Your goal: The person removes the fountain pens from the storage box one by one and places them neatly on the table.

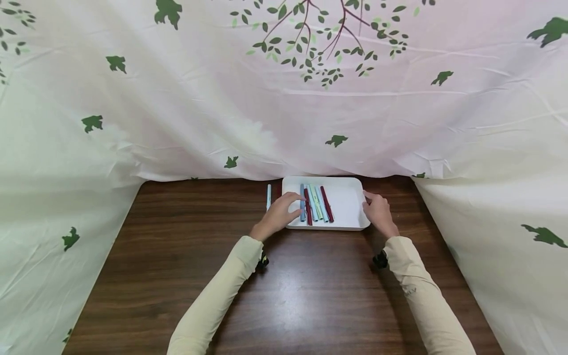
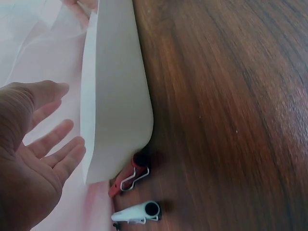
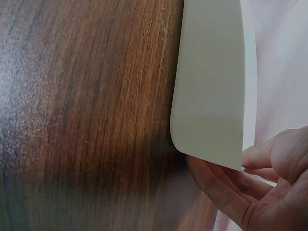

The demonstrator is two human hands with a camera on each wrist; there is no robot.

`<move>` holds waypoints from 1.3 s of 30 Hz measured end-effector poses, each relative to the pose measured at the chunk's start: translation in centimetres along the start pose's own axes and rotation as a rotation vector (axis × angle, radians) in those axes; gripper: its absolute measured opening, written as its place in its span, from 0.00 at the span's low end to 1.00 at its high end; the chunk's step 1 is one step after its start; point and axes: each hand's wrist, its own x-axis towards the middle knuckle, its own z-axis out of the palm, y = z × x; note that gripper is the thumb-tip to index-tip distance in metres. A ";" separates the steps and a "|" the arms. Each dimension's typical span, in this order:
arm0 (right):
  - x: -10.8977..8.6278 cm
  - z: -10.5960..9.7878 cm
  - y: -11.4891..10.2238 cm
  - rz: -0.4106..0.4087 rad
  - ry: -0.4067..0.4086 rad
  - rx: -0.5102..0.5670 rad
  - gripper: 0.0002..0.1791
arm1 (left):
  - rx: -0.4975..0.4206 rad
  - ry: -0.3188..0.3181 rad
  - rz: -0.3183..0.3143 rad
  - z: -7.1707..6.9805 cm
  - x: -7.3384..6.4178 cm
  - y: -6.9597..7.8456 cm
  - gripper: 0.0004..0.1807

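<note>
A shallow white tray sits at the back of the table in the head view, with several slim pens in its left half: a blue pen, dark red pens, and light blue and green ones. Over the tray's left edge my left hand hovers, thumb and fingers loosely apart and holding nothing, beside the blue pen. My right hand grips the tray's right end. The right wrist view shows fingers against the tray's outer wall, thumb at the rim.
Left of the tray lie a pale blue pen and a dark red pen with a metal clip, close to the tray's corner. A printed cloth hangs behind and along both sides of the dark wooden table.
</note>
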 end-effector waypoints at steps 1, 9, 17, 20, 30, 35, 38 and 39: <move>0.0 0.0 0.0 0.003 -0.003 0.001 0.26 | 0.001 -0.009 0.001 0.1 0.1 0.1 0.19; -0.1 -0.4 -0.3 0.020 -0.030 0.026 0.27 | -0.015 -0.077 -0.026 0.9 0.4 0.4 0.17; -0.1 -0.3 -0.4 0.029 -0.025 0.012 0.26 | 0.023 -0.135 -0.044 1.1 0.7 0.6 0.18; 0.0 -0.3 -0.4 0.027 -0.021 0.006 0.26 | 0.082 -0.168 -0.050 1.3 0.9 0.6 0.18; 0.2 -0.1 -0.2 0.042 -0.022 0.001 0.26 | 0.220 -0.202 -0.076 1.8 1.0 0.6 0.18; 0.2 0.0 -0.1 0.040 -0.011 -0.001 0.26 | 0.281 -0.139 -0.082 2.2 1.1 0.3 0.16; 0.2 0.2 0.0 0.031 0.002 0.000 0.26 | 0.344 -0.118 -0.113 2.5 1.3 0.3 0.14; 0.2 0.2 0.0 0.024 0.006 -0.002 0.26 | 0.367 -0.113 -0.125 2.6 1.4 0.3 0.13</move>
